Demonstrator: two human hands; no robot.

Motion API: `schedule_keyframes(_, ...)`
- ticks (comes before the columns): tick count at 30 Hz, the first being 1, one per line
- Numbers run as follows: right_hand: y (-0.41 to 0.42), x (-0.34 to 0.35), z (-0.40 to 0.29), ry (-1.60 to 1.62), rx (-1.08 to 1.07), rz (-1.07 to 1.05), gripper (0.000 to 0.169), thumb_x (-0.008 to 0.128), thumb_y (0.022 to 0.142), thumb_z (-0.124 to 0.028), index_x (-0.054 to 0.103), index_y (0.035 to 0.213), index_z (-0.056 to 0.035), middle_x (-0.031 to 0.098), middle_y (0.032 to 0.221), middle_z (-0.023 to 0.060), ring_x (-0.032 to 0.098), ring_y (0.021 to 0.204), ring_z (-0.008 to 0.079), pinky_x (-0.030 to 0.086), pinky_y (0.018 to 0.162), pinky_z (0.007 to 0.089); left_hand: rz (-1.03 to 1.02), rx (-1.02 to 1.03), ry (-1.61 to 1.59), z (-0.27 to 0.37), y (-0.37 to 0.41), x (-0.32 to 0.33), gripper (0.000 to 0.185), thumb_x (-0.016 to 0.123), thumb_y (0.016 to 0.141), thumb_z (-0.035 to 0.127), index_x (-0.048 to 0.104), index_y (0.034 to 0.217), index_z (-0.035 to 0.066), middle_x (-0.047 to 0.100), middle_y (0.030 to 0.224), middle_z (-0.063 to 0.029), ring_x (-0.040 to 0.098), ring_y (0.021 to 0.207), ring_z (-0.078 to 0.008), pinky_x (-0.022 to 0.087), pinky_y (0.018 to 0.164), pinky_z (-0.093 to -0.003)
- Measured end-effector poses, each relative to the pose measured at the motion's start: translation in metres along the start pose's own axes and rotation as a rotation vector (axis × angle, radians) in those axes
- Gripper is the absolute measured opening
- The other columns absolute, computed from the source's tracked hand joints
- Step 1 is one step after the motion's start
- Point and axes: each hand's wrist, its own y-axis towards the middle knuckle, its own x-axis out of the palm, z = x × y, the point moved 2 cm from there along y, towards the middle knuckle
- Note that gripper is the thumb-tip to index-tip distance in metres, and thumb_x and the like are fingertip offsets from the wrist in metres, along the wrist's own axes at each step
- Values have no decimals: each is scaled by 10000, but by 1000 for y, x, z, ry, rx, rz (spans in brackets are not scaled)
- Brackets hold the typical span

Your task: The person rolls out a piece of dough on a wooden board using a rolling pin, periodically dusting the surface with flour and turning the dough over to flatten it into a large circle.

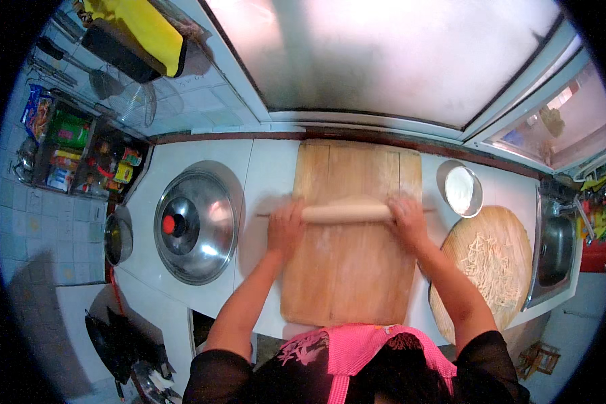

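A pale roll of dough [348,213], seemingly wrapped on a thin rolling pin [263,215], lies across a long wooden board [341,283]. At its left end my left hand [287,224] grips the roll. My right hand [408,219] grips the other end, and the pin's thin tips stick out beyond both hands. Flour dusts the board. Cut noodles [487,270] lie on a round wooden board [522,237] at the right, beyond which is a sink. A metal bowl of white flour [463,192] stands above that board.
A large domed metal lid [197,227] with a red-tipped knob sits on the white counter [267,171] at the left. Further left is a small metal bowl [117,240]. A metal sink [555,247] is at the far right. A frosted window rises behind the counter.
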Motion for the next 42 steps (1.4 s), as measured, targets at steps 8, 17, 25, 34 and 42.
schedule_keyframes(8,81,-7,31,-15,102,535,454,626,845,-247,510,1224,-26,523,1257,210,497,1103,404,376,979,478,338,-49,60,-31,105,-7,616,554,900,290,351,1403,-1,388,1431,-194,407,1265,-344,228,1114,-498)
schedule_keyframes(17,23,-6,20,-107,190,341,583,656,830,-257,433,1306,-5,515,1269,183,442,1230,344,288,1087,467,165,-194,197,-34,56,-8,581,581,887,327,421,1325,-19,488,1337,-162,408,1274,-319,184,1126,-545)
schedule_keyframes(25,-77,2,6,-172,212,233,710,671,795,-261,370,1379,7,460,1349,184,389,1300,333,244,1130,461,129,-167,118,12,-84,-14,677,667,809,276,390,1360,-4,468,1351,-153,395,1291,-308,172,1143,-539)
schedule_keyframes(34,-191,27,-2,-230,158,248,660,648,794,-191,389,1372,-3,464,1332,176,407,1277,342,280,1107,491,21,-102,75,57,-205,-22,734,638,823,206,283,1427,-15,367,1422,-191,352,1313,-352,142,1153,-551)
schedule_keyframes(42,-263,14,-39,-213,6,325,385,639,766,-109,573,1137,-33,598,1070,151,555,1043,334,415,981,473,-193,-39,31,79,-264,-40,717,660,801,184,322,1404,-10,371,1419,-192,336,1326,-346,168,1152,-531)
